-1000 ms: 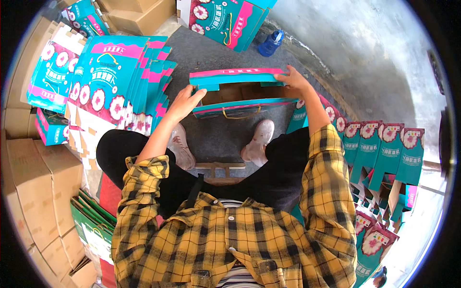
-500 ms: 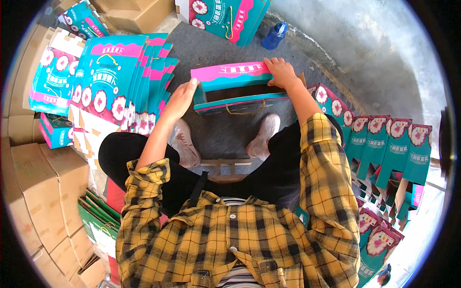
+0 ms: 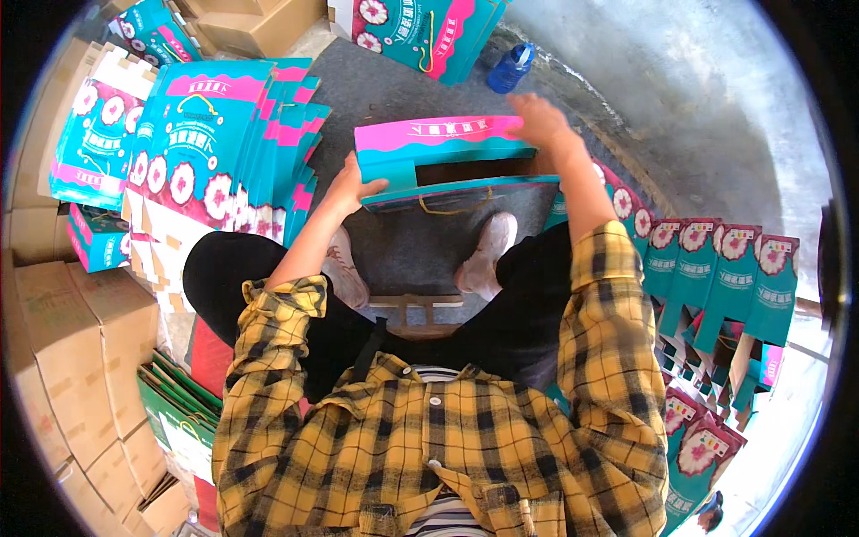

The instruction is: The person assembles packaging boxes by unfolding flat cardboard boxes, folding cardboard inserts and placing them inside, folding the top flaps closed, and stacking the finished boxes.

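A teal and pink cardboard gift box [image 3: 386, 166] with a cord handle stands in front of me between my feet. Its top is partly uncovered, and a teal flap lies folded inward over the left end. My left hand [image 3: 347, 188] grips that left end, thumb pointing right over the near corner and fingers along the outside. At the far right corner, my right hand [image 3: 542, 125] is raised with its fingers stretched out, slightly blurred, and holds nothing. The right end of the box is partly behind my right forearm.
Flat teal cartons [image 3: 201, 134] lie in an overlapping stack at left. Brown boxes [image 3: 76, 349] are piled beyond my left side. Upright teal boxes [image 3: 693, 259] line the right. A blue bottle [image 3: 511, 69] stands by the wall, beside another carton [image 3: 420, 31].
The flap at the box's left end has folded inward. My left hand has slid down toward the near corner. My right hand has let go of the far edge and lifted, fingers straightening.
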